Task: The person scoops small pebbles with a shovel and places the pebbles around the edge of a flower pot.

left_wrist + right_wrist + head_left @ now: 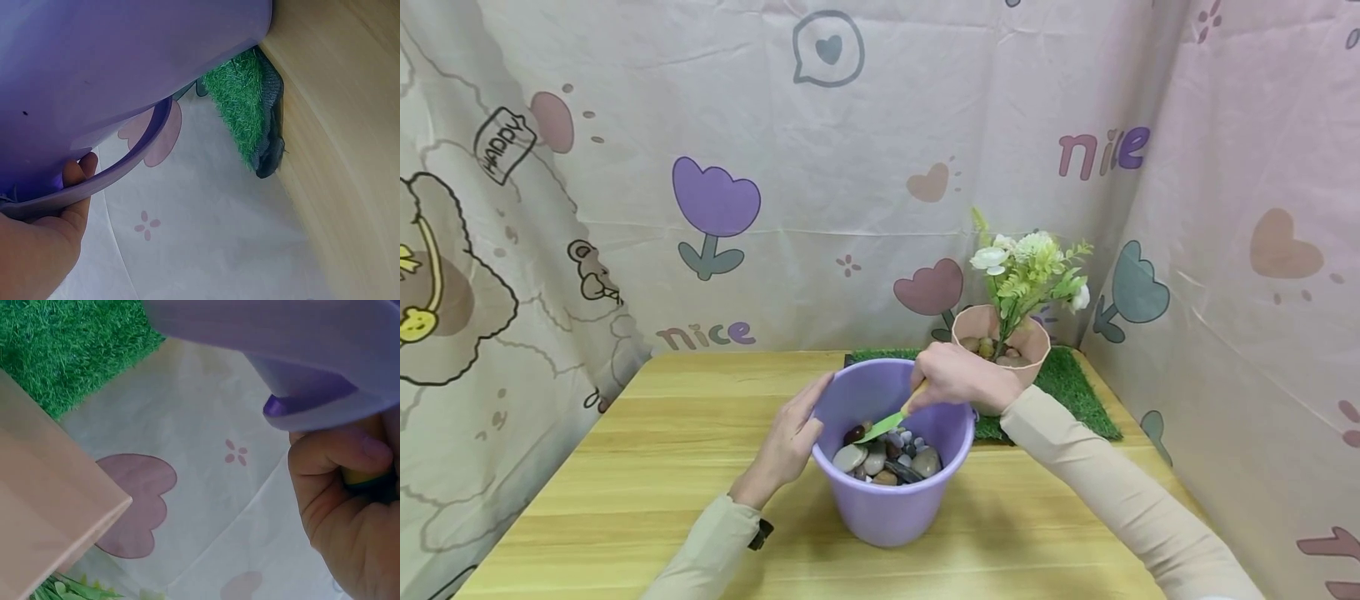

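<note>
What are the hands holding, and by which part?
The right hand grips the green trowel by its handle; the left hand holds the purple bucket near its rim.

the wooden desk [715, 433], yellowish with streaky grain, spread across the lower part of the head view. directly on it, the purple bucket [891, 510] rested at lower centre, and the green turf mat [1075, 392] lay right of centre, partly behind the bucket.
</note>
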Motion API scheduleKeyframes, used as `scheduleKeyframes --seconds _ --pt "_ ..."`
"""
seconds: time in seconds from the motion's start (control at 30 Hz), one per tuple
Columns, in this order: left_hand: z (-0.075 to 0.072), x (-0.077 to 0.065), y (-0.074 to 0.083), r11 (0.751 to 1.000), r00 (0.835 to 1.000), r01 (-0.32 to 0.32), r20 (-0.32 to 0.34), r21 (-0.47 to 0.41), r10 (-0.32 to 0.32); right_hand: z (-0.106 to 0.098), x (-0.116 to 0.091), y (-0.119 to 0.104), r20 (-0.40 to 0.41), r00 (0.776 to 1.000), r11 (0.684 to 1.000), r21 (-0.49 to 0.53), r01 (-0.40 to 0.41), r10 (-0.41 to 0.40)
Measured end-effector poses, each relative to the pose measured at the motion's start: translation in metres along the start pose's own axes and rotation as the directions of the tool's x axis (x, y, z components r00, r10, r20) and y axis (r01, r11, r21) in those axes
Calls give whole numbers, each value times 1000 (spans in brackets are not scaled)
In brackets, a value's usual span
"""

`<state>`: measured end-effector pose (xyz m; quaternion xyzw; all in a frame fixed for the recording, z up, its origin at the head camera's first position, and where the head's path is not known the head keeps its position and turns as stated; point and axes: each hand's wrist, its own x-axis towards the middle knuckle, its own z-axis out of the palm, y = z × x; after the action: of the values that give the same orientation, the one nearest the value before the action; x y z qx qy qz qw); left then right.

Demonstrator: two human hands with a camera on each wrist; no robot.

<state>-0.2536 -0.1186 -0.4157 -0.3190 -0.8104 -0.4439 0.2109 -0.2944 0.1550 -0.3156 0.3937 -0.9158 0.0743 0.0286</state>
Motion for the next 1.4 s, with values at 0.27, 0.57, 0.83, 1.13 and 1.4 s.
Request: scheduleKeyframes --seconds 0.27,0.57,0.83,1.13,1.4 --pt "1 -1 0 1000 1000 6 -7 -1 -6 6 -3 4 -43 999 1000 16 24 -23" --pt "1 1 0 1000 1000 -10 -8 3 10 7 -17 11 -156 980 993 -17 120 -121" --pt "2 2 1 1000 1000 -14 -11 11 14 15 -28 20 -259 954 987 -83 137 -154" --pt "1 1 1 1000 1000 -6 -9 4 6 21 -31 20 -332 930 987 -50 153 -161" --pt "-1 2 0 1000 1000 -4 -4 -1 4 22 -31 18 -337 933 992 -27 124 -126"
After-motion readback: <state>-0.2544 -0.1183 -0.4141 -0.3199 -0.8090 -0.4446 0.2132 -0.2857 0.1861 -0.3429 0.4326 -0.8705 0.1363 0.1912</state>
